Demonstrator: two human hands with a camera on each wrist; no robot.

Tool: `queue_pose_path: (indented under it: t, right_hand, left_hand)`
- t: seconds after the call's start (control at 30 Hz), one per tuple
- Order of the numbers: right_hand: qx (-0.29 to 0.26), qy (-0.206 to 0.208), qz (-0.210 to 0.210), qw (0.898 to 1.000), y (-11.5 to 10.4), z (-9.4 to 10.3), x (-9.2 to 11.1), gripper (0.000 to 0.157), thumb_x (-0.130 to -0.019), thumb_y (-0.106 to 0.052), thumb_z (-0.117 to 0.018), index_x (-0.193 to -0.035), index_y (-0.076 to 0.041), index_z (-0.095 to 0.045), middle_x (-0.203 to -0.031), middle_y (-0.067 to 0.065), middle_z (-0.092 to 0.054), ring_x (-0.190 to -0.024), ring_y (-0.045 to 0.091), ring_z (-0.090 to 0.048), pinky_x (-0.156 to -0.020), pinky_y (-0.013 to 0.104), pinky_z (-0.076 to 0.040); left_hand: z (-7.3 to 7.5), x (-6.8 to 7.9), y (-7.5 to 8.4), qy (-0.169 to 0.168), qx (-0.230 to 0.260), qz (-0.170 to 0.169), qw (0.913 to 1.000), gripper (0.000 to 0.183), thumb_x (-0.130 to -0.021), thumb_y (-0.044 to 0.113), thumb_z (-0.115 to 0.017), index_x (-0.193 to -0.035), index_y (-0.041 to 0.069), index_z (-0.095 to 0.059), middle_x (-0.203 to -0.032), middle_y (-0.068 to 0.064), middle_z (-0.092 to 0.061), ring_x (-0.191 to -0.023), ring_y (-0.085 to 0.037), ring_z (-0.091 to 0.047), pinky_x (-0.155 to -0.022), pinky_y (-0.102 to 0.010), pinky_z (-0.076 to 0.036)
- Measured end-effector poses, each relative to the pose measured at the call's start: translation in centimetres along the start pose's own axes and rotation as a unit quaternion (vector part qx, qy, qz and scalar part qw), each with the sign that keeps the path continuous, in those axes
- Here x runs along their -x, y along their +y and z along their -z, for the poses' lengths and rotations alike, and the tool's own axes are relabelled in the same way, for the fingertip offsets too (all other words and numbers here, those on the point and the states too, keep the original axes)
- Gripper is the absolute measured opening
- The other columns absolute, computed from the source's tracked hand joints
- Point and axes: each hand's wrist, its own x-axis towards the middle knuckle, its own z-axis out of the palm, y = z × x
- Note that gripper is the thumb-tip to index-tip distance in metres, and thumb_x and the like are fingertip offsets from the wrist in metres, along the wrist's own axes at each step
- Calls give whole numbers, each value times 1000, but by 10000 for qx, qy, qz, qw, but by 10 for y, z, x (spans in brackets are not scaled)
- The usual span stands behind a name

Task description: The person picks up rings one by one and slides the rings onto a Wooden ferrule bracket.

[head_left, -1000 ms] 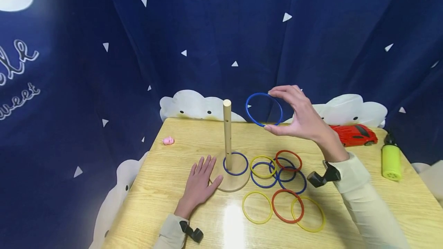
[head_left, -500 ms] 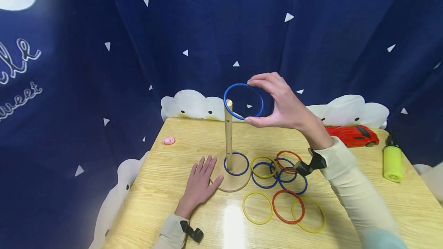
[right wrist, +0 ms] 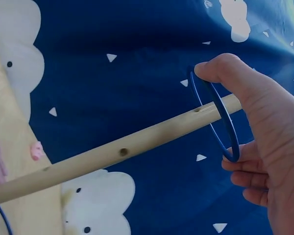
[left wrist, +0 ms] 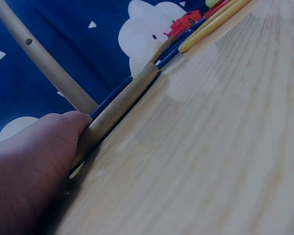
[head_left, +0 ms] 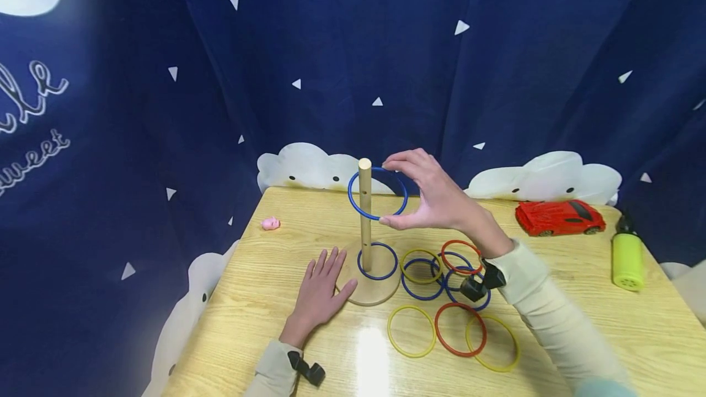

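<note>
My right hand (head_left: 427, 192) pinches a blue ring (head_left: 353, 206) between thumb and fingertips. That ring encircles the upper part of an upright wooden post (head_left: 366, 225), and the right wrist view shows the post (right wrist: 152, 139) passing through the ring (right wrist: 227, 120). A second blue ring (head_left: 396, 258) lies around the foot of the post on the round wooden base (head_left: 366, 294). My left hand (head_left: 317, 296) lies flat with fingers straight, its thumb and fingertips at the left edge of the base. From the left wrist view, the thumb (left wrist: 76, 122) touches the base's rim (left wrist: 120, 105).
Right of the base lie several overlapping blue, yellow and red rings (head_left: 420, 297). Nearer the front are a yellow ring (head_left: 410, 355) and a red ring (head_left: 459, 354) overlapping another yellow one. A red toy car (head_left: 559, 218), yellow-green bottle (head_left: 627, 262) and pink figure (head_left: 270, 223) stand farther out.
My right hand has carried the blue ring leftward, up over the top of the post, then down around it. The left hand has stayed in place.
</note>
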Motion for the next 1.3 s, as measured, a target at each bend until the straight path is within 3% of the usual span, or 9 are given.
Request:
queue_pose_path:
  t: [0.57, 0.97, 1.3]
  right_hand:
    - [-87, -431, -664, 9968, 13, -59, 59, 83, -67, -54, -91, -128, -3, -68, -132, 9, -65, -123, 28, -55, -102, 52, -45]
    - [-84, -928, -1384, 9860, 22, -109, 103, 87, -69, -63, -89, -130, -5, -68, -132, 5, -65, -125, 25, -55, -105, 58, -45]
    - [294, -1062, -1372, 9844, 31, -138, 127, 90, -68, -72, -84, -127, -5, -70, -129, 5, -66, -121, 24, -56, -100, 48, -47]
  left_hand:
    - [3, 0, 2, -157, -24, 76, 9998, 77, -104, 61, -45, -166, 16, -32, -170, -9, -31, -159, -36, -22, -127, -59, -17]
    - [1, -1, 1, -89, -67, 59, 9999, 77, -104, 61, -44, -165, 15, -33, -170, -10, -32, -158, -37, -23, -126, -59, -17]
    - [4, -2, 1, -185, -141, 74, 9997, 77, -105, 61, -43, -166, 16, -31, -170, -9, -31, -159, -36, -22, -127, -59, -17]
